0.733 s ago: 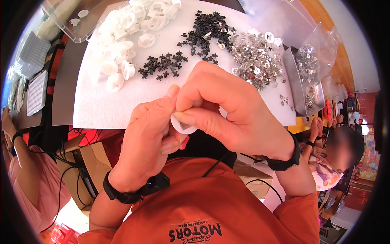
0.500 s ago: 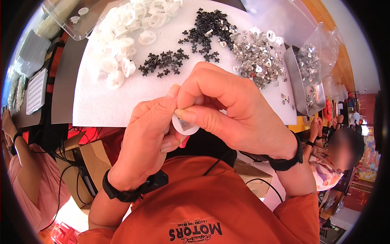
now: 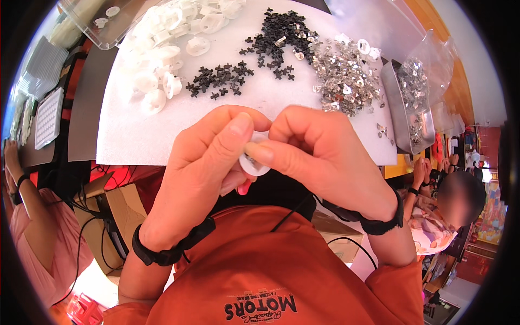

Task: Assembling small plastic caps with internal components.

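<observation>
Between my two hands, just off the table's near edge, is a round white plastic part [image 3: 261,167] with a rim and something silvery inside. My left hand [image 3: 208,149] is closed round its left side, the thumb on top. From the right, my right hand [image 3: 311,154] pinches it, with the thumb pressed over its middle. My fingers cover much of the part, so its inside shows only partly. Beyond my hands lie loose black cross-shaped pieces [image 3: 219,80], a heap of small shiny metal pieces [image 3: 346,76] and a pile of white round plastic parts [image 3: 162,65].
A metal tray [image 3: 403,108] of small shiny pieces stands at the right edge of the white foam sheet [image 3: 141,138]. Clear plastic bin [image 3: 103,32] at the far left, white gridded tray [image 3: 49,119] below it. A co-worker [image 3: 433,216] sits to the right; another person's arm [image 3: 32,216] is at left.
Both hands have shifted slightly to the right with the white part. My right fingers have lowered and uncurled a little from above it; my right thumb now covers more of its middle.
</observation>
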Action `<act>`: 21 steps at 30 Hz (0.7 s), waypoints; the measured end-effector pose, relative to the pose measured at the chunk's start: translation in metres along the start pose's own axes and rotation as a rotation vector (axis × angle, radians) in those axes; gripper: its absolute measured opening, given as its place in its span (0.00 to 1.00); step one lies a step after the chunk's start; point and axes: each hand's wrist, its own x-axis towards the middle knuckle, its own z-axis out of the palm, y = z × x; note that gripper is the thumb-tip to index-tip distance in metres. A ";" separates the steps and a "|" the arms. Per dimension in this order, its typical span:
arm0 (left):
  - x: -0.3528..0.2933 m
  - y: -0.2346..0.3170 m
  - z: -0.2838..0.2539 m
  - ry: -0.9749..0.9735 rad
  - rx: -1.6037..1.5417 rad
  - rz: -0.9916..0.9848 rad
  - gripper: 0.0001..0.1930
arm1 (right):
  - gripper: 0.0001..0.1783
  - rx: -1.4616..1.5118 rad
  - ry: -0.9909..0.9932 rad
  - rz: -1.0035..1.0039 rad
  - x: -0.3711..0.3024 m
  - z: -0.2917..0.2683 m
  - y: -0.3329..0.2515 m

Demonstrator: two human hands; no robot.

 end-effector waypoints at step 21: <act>-0.012 -0.009 0.001 0.013 0.285 0.111 0.15 | 0.05 -0.195 0.124 -0.359 -0.009 0.012 0.029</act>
